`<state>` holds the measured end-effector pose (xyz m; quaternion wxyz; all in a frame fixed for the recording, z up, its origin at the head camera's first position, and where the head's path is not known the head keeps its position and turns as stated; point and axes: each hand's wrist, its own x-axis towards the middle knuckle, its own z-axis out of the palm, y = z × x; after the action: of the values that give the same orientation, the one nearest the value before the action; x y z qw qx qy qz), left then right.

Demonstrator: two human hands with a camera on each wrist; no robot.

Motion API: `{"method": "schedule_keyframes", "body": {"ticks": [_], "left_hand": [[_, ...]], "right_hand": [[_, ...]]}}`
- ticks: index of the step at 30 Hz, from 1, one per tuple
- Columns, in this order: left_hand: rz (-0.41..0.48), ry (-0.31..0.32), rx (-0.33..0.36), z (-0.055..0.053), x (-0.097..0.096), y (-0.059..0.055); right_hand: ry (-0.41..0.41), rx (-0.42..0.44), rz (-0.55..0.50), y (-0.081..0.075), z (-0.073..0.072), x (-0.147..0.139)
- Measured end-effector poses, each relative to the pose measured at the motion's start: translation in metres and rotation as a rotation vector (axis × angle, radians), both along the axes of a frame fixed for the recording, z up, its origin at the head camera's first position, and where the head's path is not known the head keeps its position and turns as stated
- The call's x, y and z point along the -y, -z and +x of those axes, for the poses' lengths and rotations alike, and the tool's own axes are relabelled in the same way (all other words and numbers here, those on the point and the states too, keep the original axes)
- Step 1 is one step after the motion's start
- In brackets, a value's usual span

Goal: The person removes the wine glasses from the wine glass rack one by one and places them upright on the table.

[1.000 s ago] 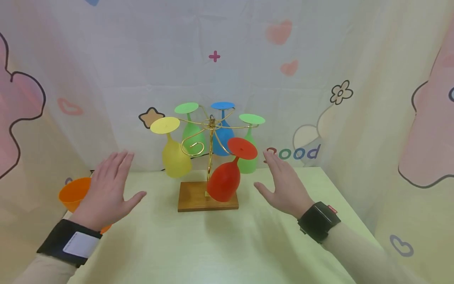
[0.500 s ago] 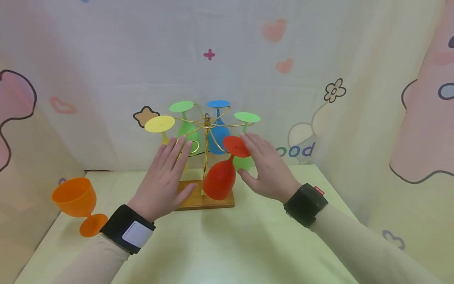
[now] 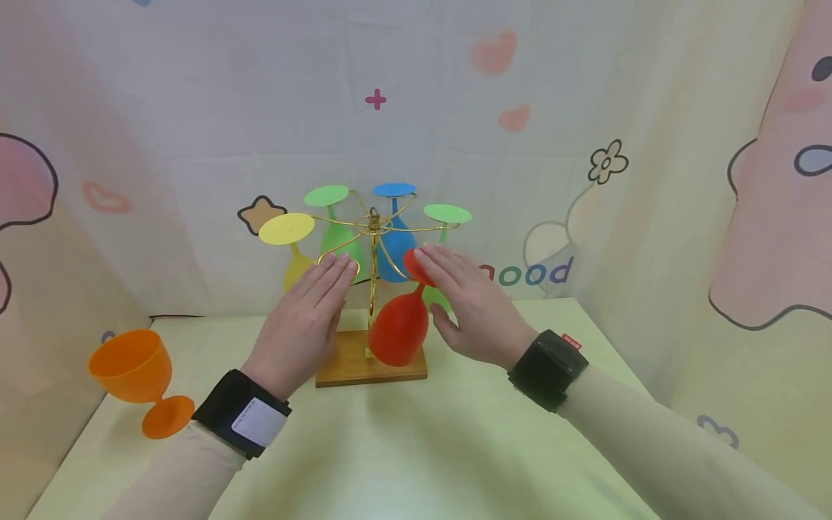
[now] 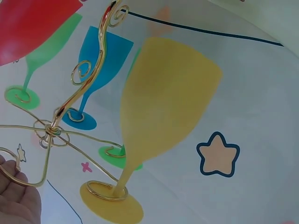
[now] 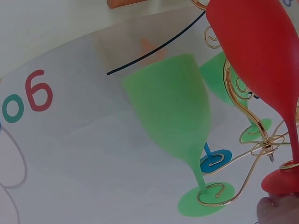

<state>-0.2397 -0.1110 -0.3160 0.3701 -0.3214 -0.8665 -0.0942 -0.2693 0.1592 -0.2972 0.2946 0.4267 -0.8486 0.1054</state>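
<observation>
Both hands are drawing in toward the gold-wire rack (image 3: 373,267), one from either side, and the gap between them is narrowing compared with the earlier frames. Left hand (image 3: 294,336): its fingers are lying straight and close together at the rack's near-left side, by a bare wire arm (image 4: 47,161); it is grasping no goblet, and contact with the wire is likely but hard to confirm. Right hand (image 3: 481,310): released, straight fingertips resting on the foot of the red goblet (image 3: 399,331), which is hanging tilted, bowl down, at the rack's near-right side.

Other positions: yellow goblet (image 4: 168,98) hanging at the rack's left; green goblet (image 5: 173,107) at its right; second green goblet (image 3: 341,244) and blue goblet (image 3: 395,253) at its back. Orange goblet (image 3: 133,367), now uncovered in the head view, is standing on the worktop (image 3: 396,448), left of the rack and well apart.

Judgement: work is centring on the rack's near arms, with the orange goblet being left aside.
</observation>
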Motion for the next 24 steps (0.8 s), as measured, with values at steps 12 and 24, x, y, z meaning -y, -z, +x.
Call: {"method": "schedule_keyframes", "body": {"ticks": [12,24], "left_hand": [[0.049,-0.044,-0.082,-0.002,-0.002,-0.005],[0.076,-0.056,-0.094,-0.002,-0.001,-0.007]], "right_hand": [[-0.012,0.036,0.015,-0.001,0.003,0.005],[-0.026,0.072,0.068,-0.016,0.011,0.017]]}}
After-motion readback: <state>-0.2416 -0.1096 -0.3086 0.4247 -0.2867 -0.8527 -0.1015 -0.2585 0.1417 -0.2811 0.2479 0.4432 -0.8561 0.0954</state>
